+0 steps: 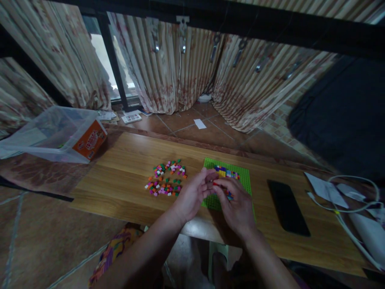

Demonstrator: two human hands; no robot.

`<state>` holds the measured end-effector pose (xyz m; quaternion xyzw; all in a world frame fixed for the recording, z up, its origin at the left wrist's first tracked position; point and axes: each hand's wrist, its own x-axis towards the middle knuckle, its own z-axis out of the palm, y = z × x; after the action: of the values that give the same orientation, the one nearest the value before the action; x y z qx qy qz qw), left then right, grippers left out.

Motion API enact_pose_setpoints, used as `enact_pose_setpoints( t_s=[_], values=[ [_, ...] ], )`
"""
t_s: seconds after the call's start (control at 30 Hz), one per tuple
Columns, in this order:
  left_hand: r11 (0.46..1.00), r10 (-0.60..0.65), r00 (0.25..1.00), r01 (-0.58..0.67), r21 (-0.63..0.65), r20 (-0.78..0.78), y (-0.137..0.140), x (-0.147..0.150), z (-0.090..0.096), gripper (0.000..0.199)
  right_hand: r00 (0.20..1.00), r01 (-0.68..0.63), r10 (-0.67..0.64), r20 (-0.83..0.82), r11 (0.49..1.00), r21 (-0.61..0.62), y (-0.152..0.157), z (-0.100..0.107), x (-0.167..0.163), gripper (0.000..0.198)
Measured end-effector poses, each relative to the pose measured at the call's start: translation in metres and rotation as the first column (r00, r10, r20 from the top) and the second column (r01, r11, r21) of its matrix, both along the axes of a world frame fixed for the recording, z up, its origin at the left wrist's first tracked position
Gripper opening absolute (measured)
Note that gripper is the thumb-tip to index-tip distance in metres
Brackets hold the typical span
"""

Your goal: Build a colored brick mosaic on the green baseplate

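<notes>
My right hand [236,202] is closed in a pinch on a small red building brick [215,184], over the green baseplate [247,182]. Facing it, my left hand [194,192] is cupped with the fingers apart, close to the right fingertips; whether anything lies in its palm is hidden. Coloured bricks [226,171] in blue, yellow, purple and other colours are set on the baseplate, partly covered by my hands. Left of my hands, loose bricks [164,188] in orange, pink, green, white and magenta lie scattered in small groups on the wooden table [120,176].
A black phone [288,206] lies right of the baseplate. Beyond it are white cables [339,212] and paper [326,188]. A clear plastic bin [57,128] with an orange label stands at the left end. Striped curtains [192,72] hang behind the table.
</notes>
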<state>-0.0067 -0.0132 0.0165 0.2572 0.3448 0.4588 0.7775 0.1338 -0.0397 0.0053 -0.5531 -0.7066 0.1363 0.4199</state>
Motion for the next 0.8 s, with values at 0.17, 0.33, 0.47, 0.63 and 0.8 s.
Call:
enact_pose_setpoints(
  t_s=[0.17,0.33,0.47,0.63,0.8],
  values=[
    [0.976,0.204,0.906,-0.215,0.012,-0.372,0.009,0.001,-0.015,0.016,0.969,0.204,-0.213,-0.126,0.976,-0.082,0.002,-0.004,0.031,0.019],
    [0.978,0.080,0.762,0.064,0.198,-0.642,0.006,0.006,-0.031,0.022,0.982,0.186,-0.187,0.010,0.974,-0.127,0.002,-0.009,0.042,0.022],
    [0.924,0.114,0.606,0.227,0.309,-0.788,0.000,0.008,-0.031,0.034,0.987,0.149,-0.140,0.082,0.983,-0.111,0.004,-0.012,0.035,0.022],
    [0.899,0.108,0.546,0.302,0.316,-0.831,-0.003,0.009,-0.024,0.035,0.974,0.173,-0.153,0.169,0.979,-0.110,0.010,-0.017,0.029,0.023],
    [0.895,0.113,0.525,0.316,0.316,-0.844,-0.005,0.012,-0.028,0.040,0.964,0.238,-0.221,0.146,0.964,-0.116,0.014,-0.020,0.026,0.024]
  ],
)
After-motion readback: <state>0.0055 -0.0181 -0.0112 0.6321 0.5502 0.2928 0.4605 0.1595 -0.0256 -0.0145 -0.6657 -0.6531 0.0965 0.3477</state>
